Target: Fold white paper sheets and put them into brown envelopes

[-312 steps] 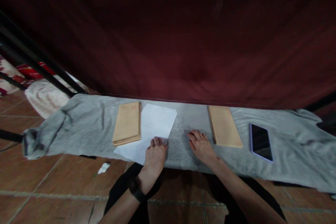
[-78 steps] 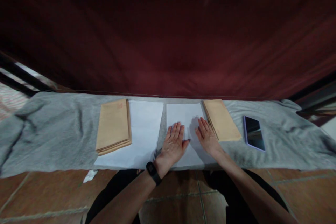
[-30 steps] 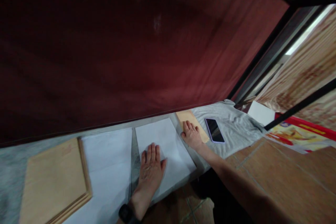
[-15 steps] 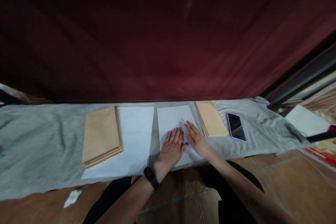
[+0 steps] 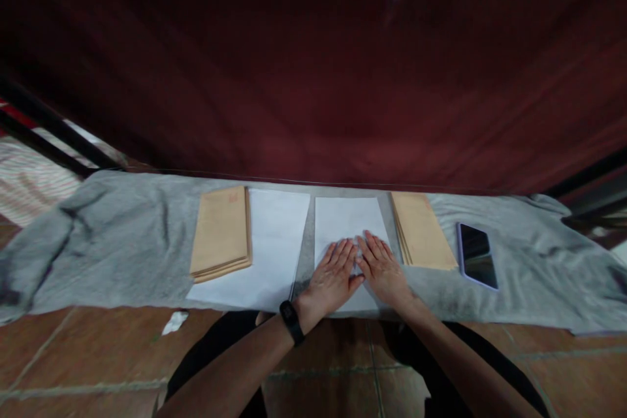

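Head view, looking down on a long, soft grey fleece cloth (image 5: 122, 255), creased and matt, spread flat over a tiled terracotta floor (image 5: 73, 359). A dark red fabric curtain (image 5: 313, 78) hangs in loose folds behind it.

Near the middle of the cloth lies a smooth white rectangular paper sheet (image 5: 349, 219), its long side running away from the viewer. The left hand (image 5: 333, 277) and the right hand (image 5: 385, 271) both rest palm down on the near half of this sheet. Their fingers are stretched out flat and held close together, with nothing gripped. The two hands lie side by side, and their inner edges meet or nearly meet over the middle of the sheet. A black band (image 5: 292, 322) circles the left wrist.

Just left of this sheet, across a narrow strip of bare cloth, lies a second, larger white paper sheet (image 5: 274, 241). A neat stack of tan kraft-paper envelopes (image 5: 221, 232) lies at its left edge. A second stack of tan envelopes (image 5: 422, 232) lies just right of the pressed sheet. Further right, apart from that stack, a glossy black smartphone in a lilac case (image 5: 477, 255) lies face up.

A small crumpled white scrap (image 5: 174, 322) lies on the tiles just off the near edge of the cloth.
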The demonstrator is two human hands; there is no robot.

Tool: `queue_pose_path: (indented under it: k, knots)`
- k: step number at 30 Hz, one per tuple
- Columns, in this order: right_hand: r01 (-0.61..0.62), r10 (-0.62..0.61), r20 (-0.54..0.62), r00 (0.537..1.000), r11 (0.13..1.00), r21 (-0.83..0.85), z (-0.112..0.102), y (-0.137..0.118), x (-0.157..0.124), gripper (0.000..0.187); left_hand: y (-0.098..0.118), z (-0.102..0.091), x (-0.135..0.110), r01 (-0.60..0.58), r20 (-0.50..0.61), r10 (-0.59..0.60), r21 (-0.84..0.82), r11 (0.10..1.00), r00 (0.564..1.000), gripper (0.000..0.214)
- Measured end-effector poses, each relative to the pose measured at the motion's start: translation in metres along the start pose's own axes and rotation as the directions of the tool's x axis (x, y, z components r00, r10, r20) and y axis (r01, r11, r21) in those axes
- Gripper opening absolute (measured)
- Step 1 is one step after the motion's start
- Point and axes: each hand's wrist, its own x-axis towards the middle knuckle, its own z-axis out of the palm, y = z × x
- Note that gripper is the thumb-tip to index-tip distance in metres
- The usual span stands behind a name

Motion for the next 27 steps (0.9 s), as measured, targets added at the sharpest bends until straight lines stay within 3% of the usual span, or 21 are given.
queue_pose_path:
  k: [14, 18, 22, 27]
  knots:
    - [-0.002, 0.003, -0.025, 1.000, 1.000, 0.031, 0.002, 0.012, -0.012, 0.062, -0.006, -0.017, -0.015, 0.069, 0.032, -0.070, 0.021, 0.997, 0.997, 0.068]
    - [-0.015, 0.016, -0.015, 1.000, 1.000, 0.021, 0.000, 0.010, -0.010, 0.060, 0.001, -0.032, -0.019, -0.058, 0.098, 0.061, -0.030, 0.998, 0.993, 0.064]
    - [-0.033, 0.033, 0.014, 0.999, 0.999, 0.008, -0.005, 0.006, -0.007, 0.056, 0.013, -0.048, -0.030, -0.218, 0.149, 0.234, -0.112, 0.969, 0.961, 0.084]
    - [-0.061, 0.061, 0.013, 0.998, 0.998, 0.007, -0.010, 0.001, -0.005, 0.057, 0.011, -0.052, -0.037, -0.205, 0.161, 0.213, -0.066, 0.977, 0.964, 0.070]
